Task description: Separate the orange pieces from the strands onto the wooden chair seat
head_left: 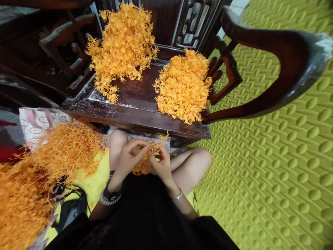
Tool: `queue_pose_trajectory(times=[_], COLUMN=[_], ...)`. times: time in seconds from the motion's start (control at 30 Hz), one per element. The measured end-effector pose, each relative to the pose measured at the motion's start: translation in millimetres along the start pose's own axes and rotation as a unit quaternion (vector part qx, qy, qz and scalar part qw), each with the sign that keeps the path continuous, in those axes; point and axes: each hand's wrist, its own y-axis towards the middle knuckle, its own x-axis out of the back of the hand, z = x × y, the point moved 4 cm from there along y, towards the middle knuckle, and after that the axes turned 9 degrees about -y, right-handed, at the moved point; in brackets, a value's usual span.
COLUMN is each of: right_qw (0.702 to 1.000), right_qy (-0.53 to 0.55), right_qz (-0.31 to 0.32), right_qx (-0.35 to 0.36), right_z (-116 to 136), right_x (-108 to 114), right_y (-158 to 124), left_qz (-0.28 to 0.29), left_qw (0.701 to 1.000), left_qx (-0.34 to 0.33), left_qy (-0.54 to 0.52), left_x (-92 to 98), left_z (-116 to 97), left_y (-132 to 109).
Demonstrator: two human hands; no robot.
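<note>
Both the left hand (127, 161) and the right hand (162, 166) grasp a tangle of orange strands (142, 167) above the person's bare legs (191, 165). Two more heaps, one heap (121, 45) and another heap (183, 85), lie apart on a dark carved wooden chair (135, 93). A bigger pile (26, 201) sits to the left, touching a white bag (33, 119) printed with pink cartoon faces. Green dimpled foam matting (270, 163) covers the floor.

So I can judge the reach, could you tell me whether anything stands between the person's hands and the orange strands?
Nothing visible does: the left hand and right hand both hold the tangled orange strands directly.
</note>
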Motion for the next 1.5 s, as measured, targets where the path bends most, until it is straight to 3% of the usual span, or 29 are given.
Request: queue_pose_trajectory(times=[0.13, 0.27, 0.37, 0.5, 0.57, 0.7, 0.77, 0.93, 1.13, 1.23, 1.33, 1.4, 1.5], right_qw=[1.0, 0.994, 0.995, 0.998, 0.997, 0.996, 0.989, 0.973, 0.984, 0.988, 0.989, 0.99, 0.993], right_qy=[-0.012, 0.015, -0.012, -0.034, -0.039, 0.025, 0.091, 0.18, 0.17, 0.147, 0.121, 0.105, 0.081], right_qz=[0.005, -0.075, -0.076, 0.005, 0.029, 0.022, 0.011, -0.052, -0.048, -0.044, -0.072, -0.089, -0.078], right_qx=[-0.027, -0.075, -0.065, -0.054, -0.055, -0.088, -0.112, -0.135, -0.036, -0.026, -0.036, -0.028, -0.029], right_z=[-6.9, -14.8, -15.7, -13.5, -11.2, -7.9, -7.3, -6.3, -2.4, -3.8, -7.0, -7.9, -7.1], right_x=[4.8, 16.6, 22.5, 19.9, 18.1, 17.9, 16.8, 11.9, 18.3, 24.4, 29.8, 31.5, 28.5], right_y=[2.6, 4.2, 4.3, 1.0, -1.4, -5.6, -7.3, -11.0, -20.0, -22.6, -19.7, -15.6, -9.1], left_qz=[-0.017, -0.06, -0.01, 0.056, 0.037, -0.096, -0.136, -0.137, -0.121, -0.115, -0.117, -0.147, -0.217], left_qw=[0.994, 0.979, 0.989, 0.998, 0.999, 0.98, 0.965, 0.934, 0.914, 0.924, 0.953, 0.968, 0.972], left_qx=[0.031, 0.032, 0.012, -0.016, -0.008, 0.025, 0.02, 0.059, 0.07, 0.094, 0.092, 0.051, -0.067], left_qy=[-0.099, -0.192, -0.145, -0.025, -0.033, -0.17, -0.222, -0.325, -0.381, -0.352, -0.263, -0.196, -0.053], left_x=[2.6, 9.6, 4.9, -13.1, -17.8, -7.7, -1.1, -2.3, -12.6, -17.6, -20.1, -16.9, -5.4], left_z=[7.2, 8.1, 0.0, -9.1, -8.1, 1.4, 5.0, 10.3, 7.9, 14.3, 24.3, 28.4, 22.2], left_y=[2.6, 4.6, 7.0, 8.4, 8.0, 5.7, 4.9, 5.6, 7.2, 7.0, 5.6, 2.6, -7.7])
